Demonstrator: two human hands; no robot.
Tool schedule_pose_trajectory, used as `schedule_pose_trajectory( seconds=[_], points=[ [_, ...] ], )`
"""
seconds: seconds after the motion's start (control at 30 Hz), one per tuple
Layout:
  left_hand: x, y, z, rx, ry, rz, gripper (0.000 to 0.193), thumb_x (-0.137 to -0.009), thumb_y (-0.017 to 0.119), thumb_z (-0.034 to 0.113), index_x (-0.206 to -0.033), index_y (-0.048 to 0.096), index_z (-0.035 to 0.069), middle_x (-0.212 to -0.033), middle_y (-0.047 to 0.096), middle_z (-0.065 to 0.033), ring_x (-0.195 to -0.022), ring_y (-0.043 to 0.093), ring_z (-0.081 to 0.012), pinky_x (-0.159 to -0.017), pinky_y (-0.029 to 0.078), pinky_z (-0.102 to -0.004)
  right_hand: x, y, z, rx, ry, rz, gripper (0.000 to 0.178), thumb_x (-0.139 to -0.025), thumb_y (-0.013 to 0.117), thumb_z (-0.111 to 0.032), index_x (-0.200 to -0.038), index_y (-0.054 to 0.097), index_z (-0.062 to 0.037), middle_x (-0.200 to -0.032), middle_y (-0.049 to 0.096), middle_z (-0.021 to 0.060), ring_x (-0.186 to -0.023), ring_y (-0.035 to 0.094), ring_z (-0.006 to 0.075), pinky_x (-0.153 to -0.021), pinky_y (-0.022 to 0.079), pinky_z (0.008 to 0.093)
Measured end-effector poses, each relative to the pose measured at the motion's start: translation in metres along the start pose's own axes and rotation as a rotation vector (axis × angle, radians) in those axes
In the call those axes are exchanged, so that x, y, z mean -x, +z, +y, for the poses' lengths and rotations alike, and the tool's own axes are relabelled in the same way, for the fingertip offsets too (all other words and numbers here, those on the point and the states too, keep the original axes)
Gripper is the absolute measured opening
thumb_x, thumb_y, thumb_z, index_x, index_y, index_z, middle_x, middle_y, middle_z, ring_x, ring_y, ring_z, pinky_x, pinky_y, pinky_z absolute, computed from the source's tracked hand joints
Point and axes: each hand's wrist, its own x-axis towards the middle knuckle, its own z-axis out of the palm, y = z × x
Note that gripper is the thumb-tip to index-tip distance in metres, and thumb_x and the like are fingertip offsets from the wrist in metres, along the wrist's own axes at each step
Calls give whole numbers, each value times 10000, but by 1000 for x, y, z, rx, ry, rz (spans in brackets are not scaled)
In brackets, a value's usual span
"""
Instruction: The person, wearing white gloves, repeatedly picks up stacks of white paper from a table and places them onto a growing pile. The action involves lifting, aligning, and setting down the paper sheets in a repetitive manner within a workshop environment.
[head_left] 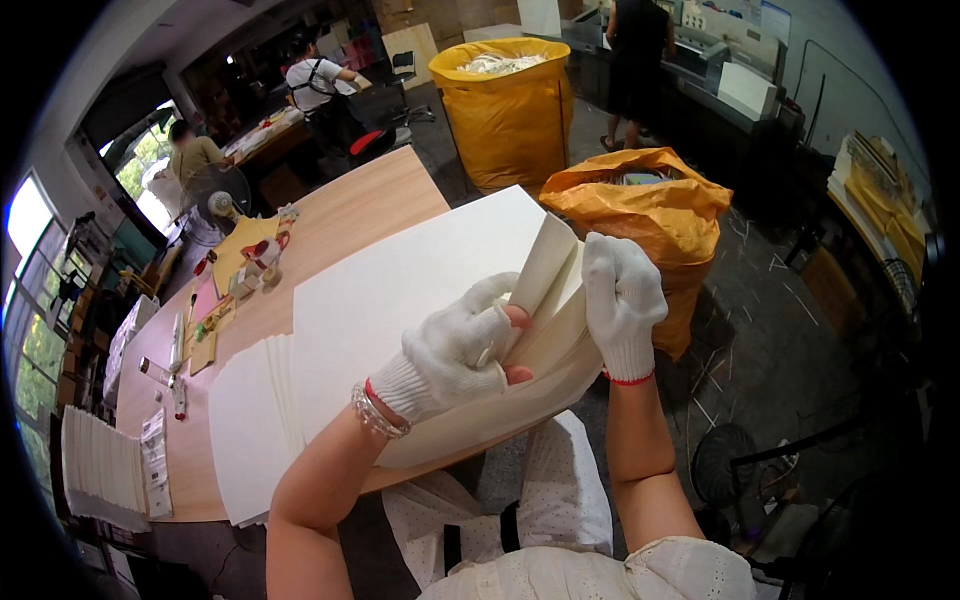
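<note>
A pile of large white paper sheets [400, 270] lies on the wooden table in front of me. At its right side, a folded-up paper edge [544, 262] rises between my hands, with more layers fanned below it. My left hand [445, 345], in a white glove with bare fingertips showing, is closed on these paper sheets, thumb and finger along their edges. My right hand [622, 295], also gloved in white, is curled into a fist at the right edge of the sheets. What its fingers grip there is hidden.
A second fan of white sheets [250, 400] lies to the left on the table [370, 205]. Tape rolls [262, 252] and small tools sit farther left. Two orange sacks [640, 210] [505, 120] stand beyond the table. People work in the background; a black fan [724, 462] stands at right.
</note>
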Motion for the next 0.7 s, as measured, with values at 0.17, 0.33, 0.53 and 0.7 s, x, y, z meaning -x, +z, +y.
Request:
schedule_pose_trajectory(
  seconds=[0.17,0.33,0.53,0.7],
  points=[
    [-3,2,2,2,8,93,408,-725,843,41,-1046,594,77,-1475,445,-196,-1215,576,-358,-1016,478,-344,6,0,9,124,-119,23,70,-908,669,4,-967,655,37,-772,605,125,-711,612,292,-624,497,373],
    [-2,1,-7,10,102,98,390,-749,790,7,-1085,606,79,-1504,411,-220,-1211,580,-361,-1021,475,-341,7,1,8,168,-137,53,65,-903,673,-20,-910,638,35,-736,569,122,-718,592,288,-619,477,369],
    [1,-3,4,-66,51,25,446,-755,620,-85,-1172,626,71,-1433,518,-213,-1135,630,-340,-963,505,-341,-5,-13,-1,-37,175,-259,267,-963,584,-90,-735,516,31,-656,471,132,-611,470,300,-593,391,403],
    [-3,2,3,-324,115,94,352,-767,634,-51,-1105,641,45,-1336,604,-207,-1089,643,-340,-907,530,-356,-3,-12,-2,-46,212,-208,219,-959,566,-71,-762,549,22,-655,474,126,-615,481,298,-586,399,407]
  ],
)
